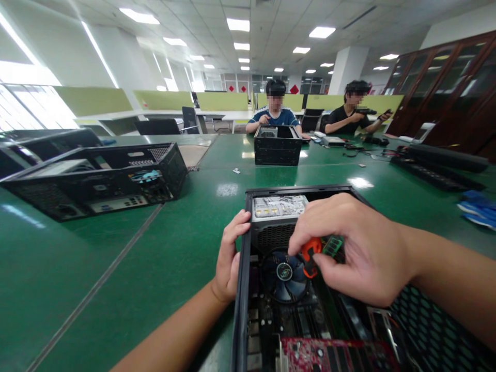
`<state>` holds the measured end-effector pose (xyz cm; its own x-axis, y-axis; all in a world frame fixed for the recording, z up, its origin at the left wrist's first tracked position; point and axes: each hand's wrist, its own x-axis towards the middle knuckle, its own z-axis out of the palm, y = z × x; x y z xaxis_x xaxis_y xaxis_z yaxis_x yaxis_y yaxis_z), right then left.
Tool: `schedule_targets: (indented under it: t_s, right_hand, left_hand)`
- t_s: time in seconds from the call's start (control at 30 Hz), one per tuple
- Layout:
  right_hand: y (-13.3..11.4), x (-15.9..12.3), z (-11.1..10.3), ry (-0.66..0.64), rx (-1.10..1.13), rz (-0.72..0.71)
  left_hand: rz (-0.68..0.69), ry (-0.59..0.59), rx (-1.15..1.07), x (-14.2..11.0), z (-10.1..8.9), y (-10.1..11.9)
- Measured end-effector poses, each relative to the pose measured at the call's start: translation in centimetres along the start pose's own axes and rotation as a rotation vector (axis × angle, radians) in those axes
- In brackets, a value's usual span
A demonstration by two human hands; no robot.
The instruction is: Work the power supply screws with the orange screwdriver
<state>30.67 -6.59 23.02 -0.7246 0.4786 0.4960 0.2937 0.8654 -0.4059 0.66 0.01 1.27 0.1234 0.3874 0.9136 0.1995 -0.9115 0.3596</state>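
Note:
An open black computer case [242, 289] lies in front of me with its inside facing up. My left hand [230, 258] grips its left wall, the fingertips at the rim near the silver power supply [277, 207]. Over the middle of the case, my right hand [356, 253] is closed with thumb and index finger around an orange and black screwdriver [311, 257]; its tip is hidden. Just left of the screwdriver sits a round cooling fan [284, 272]. Beside my fingers a green memory stick [333, 246] shows in part. A red circuit card [337, 355] lies nearer to me.
Another opened case [116, 181] stands at the left of the green table [186, 248], and a third [277, 150] farther back. Two people sit across the table. Dark panels [437, 165], cables and blue gloves [478, 209] lie at the right.

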Motion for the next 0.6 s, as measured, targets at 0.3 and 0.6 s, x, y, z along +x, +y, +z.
schedule_targets:
  t_s: [0.3, 0.6]
  right_hand:
    - [0.3, -0.4, -0.9, -0.063, -0.014, 0.076]
    - [1.0, 0.1, -0.7, -0.007, 0.211, 0.286]
  left_hand:
    - [0.012, 0.001, 0.021, 0.0, -0.1, -0.1]
    - [-0.004, 0.001, 0.003, 0.0, -0.2, -0.2]
